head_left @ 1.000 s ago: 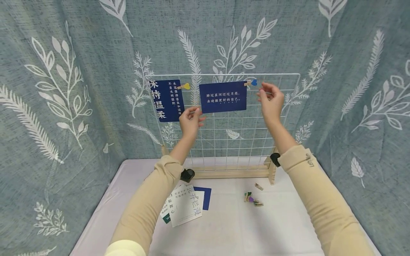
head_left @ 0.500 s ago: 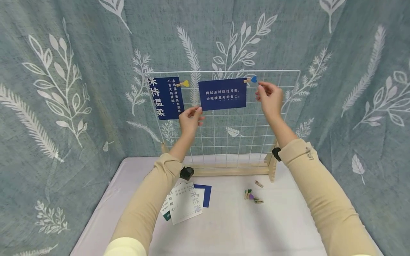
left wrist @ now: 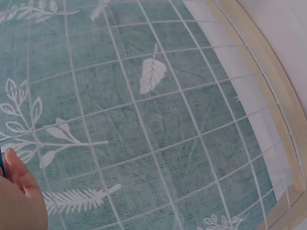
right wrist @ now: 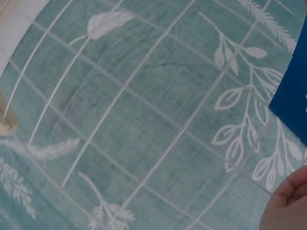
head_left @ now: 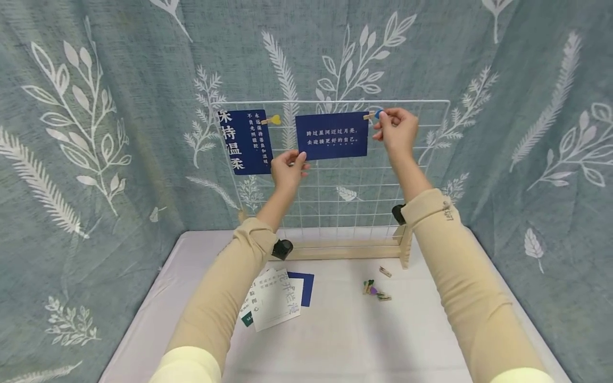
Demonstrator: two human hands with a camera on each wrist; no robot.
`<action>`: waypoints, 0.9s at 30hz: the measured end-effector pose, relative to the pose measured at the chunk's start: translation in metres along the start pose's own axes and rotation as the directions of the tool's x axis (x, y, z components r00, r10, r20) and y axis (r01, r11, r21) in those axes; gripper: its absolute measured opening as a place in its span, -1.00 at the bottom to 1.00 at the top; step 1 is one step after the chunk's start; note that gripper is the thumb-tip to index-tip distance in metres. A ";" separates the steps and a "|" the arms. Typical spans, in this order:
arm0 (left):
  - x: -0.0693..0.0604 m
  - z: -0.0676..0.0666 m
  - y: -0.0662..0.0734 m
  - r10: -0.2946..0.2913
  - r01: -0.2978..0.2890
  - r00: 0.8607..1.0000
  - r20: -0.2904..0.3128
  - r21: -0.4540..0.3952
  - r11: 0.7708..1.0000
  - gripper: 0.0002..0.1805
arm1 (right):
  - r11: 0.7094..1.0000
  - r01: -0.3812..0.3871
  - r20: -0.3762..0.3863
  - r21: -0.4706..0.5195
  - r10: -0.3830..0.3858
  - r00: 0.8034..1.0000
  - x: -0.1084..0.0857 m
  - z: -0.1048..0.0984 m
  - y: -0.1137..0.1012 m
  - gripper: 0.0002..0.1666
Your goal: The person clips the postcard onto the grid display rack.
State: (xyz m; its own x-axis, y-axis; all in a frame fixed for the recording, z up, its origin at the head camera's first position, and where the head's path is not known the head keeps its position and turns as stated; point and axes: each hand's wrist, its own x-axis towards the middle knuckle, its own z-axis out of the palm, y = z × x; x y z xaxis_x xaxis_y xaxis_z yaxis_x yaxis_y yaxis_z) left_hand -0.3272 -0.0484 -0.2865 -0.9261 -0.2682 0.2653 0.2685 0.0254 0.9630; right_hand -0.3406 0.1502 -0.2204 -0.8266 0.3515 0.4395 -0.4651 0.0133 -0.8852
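Note:
My left hand (head_left: 289, 170) pinches the lower left corner of a dark blue card (head_left: 332, 150) with white writing. The card lies against the white wire grid (head_left: 345, 200), below its top bar. At the card's upper right corner sits a small wooden clothespin (head_left: 368, 116) with a blue heart, pinched between the thumb and fingers of my right hand (head_left: 401, 133). In the right wrist view the card's corner (right wrist: 291, 98) shows above the right hand (right wrist: 288, 206); the clothespin is out of that view. The left wrist view catches only part of the left hand (left wrist: 21, 199).
Another blue card (head_left: 249, 143) hangs at the grid's left, held by a yellow-heart clothespin (head_left: 272, 120). The grid stands in a wooden base (head_left: 345, 254). Several cards (head_left: 275, 308) lie on the white table (head_left: 330, 340), with several loose clothespins (head_left: 373, 290) to their right.
My right hand has moved left and now grips the blue-heart clothespin, from which it was slightly apart earlier. The left hand stays at the card's corner. The head view has tilted down slightly.

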 end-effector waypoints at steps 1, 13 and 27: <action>0.000 0.000 0.001 0.001 -0.001 1.000 0.002 0.014 1.000 -0.69 | 1.000 -0.009 -0.005 0.010 0.009 1.000 -0.001 0.001 0.001 -0.92; -0.006 0.002 0.001 -0.013 0.014 1.000 -0.027 0.001 1.000 -0.70 | 0.999 0.045 0.000 -0.013 -0.045 0.999 -0.007 -0.006 0.008 -0.70; -0.008 -0.015 -0.016 -0.013 0.008 0.999 -0.048 -0.101 0.995 -0.73 | 0.974 0.226 -0.005 0.001 -0.226 0.974 -0.017 -0.012 0.019 -0.78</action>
State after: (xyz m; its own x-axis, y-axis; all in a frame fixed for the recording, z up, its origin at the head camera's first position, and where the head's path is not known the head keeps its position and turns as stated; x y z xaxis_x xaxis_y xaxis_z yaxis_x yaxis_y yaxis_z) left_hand -0.3202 -0.0607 -0.3048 -0.9158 -0.3140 0.2504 0.2864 -0.0737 0.9553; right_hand -0.3322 0.1557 -0.2466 -0.6981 0.3445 0.6277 -0.6403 0.0918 -0.7626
